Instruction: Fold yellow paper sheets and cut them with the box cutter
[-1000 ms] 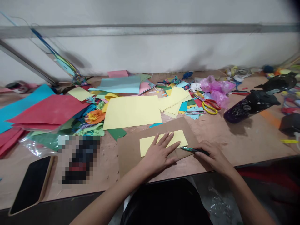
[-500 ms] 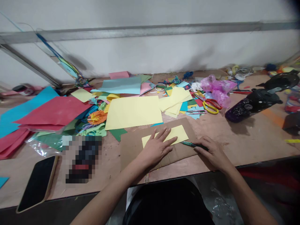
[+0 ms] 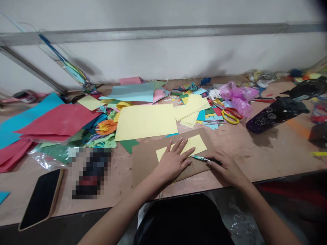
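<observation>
A small yellow paper piece point(image 3: 199, 144) lies on a brown cardboard sheet point(image 3: 145, 154) in front of me. My left hand point(image 3: 175, 158) rests flat across the paper, fingers spread, holding it against the cardboard and covering its middle. My right hand point(image 3: 226, 166) is closed around a slim, dark-handled craft knife point(image 3: 200, 158) with a green and whitish front part. Its tip is by the paper's lower edge, close to my left fingertips; whether it touches the paper I cannot tell.
A larger yellow sheet point(image 3: 146, 122) lies behind the cardboard. Scissors point(image 3: 231, 117), paper scraps and a pink plastic bag point(image 3: 237, 95) are farther back. On the right a dark bottle point(image 3: 276, 114) lies tilted; a phone point(image 3: 42, 199) and red sheets point(image 3: 58, 120) are on the left.
My right hand and the craft knife have moved left along the paper's lower edge. My left hand stays flat on the paper, almost unmoved.
</observation>
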`<control>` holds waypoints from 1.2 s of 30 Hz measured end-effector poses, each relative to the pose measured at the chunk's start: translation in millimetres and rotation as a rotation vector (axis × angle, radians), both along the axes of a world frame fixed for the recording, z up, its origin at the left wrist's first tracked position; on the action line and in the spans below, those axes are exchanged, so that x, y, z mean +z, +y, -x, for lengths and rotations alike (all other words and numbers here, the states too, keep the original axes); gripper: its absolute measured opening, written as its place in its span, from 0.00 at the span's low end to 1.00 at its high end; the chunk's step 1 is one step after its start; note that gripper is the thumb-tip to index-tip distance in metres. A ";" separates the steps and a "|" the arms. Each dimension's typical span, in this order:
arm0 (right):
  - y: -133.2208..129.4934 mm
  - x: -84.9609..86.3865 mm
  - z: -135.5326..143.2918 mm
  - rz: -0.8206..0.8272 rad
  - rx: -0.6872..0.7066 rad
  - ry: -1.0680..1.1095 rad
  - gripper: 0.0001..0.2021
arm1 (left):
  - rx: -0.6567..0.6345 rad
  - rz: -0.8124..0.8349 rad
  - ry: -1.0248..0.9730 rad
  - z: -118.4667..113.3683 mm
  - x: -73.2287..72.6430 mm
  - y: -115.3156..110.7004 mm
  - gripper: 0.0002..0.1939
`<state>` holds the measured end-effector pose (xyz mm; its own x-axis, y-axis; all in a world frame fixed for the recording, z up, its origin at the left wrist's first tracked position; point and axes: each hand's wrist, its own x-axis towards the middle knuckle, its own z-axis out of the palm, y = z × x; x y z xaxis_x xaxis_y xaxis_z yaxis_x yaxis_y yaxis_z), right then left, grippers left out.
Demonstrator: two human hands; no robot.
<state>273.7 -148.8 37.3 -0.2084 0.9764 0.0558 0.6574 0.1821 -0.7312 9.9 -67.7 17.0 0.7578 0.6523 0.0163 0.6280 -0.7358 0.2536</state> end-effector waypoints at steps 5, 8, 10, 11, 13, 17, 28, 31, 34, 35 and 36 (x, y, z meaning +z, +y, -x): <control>2.2 -2.8 3.4 -0.002 -0.021 -0.013 0.12 | 0.059 0.093 -0.014 -6.0 7.3 -2.5 0.28; 2.5 -3.9 1.7 -0.010 -0.012 0.000 0.11 | 0.047 0.137 -0.040 4.0 18.3 3.2 0.26; 2.7 -3.6 1.3 -0.011 -0.005 0.009 0.12 | 0.016 0.120 -0.037 14.2 22.5 7.5 0.24; 2.8 -3.1 1.5 -0.012 -0.004 0.012 0.12 | 0.001 0.108 -0.027 19.0 22.6 9.0 0.24; 2.9 -2.0 2.2 -0.017 -0.008 0.016 0.12 | -0.019 0.091 -0.008 25.9 19.1 10.4 0.24; 2.2 -0.2 3.7 -0.020 -0.015 0.021 0.12 | -0.012 0.058 -0.006 28.1 6.4 8.5 0.25; 1.9 2.9 1.9 0.008 -0.008 0.037 0.12 | 0.006 0.039 0.013 22.2 5.2 5.7 0.26; 2.2 4.8 1.5 0.007 -0.005 0.042 0.13 | 0.002 0.030 -0.016 22.7 5.2 4.5 0.25; 1.4 5.2 0.5 0.013 -0.007 0.051 0.14 | -0.005 0.031 -0.025 23.2 5.4 3.9 0.24; 1.0 4.9 0.0 0.017 -0.010 0.051 0.14 | -0.006 0.033 -0.026 23.3 5.6 3.9 0.24; 0.8 4.4 -0.6 0.021 -0.010 0.050 0.14 | -0.006 0.035 -0.026 23.3 5.9 3.9 0.24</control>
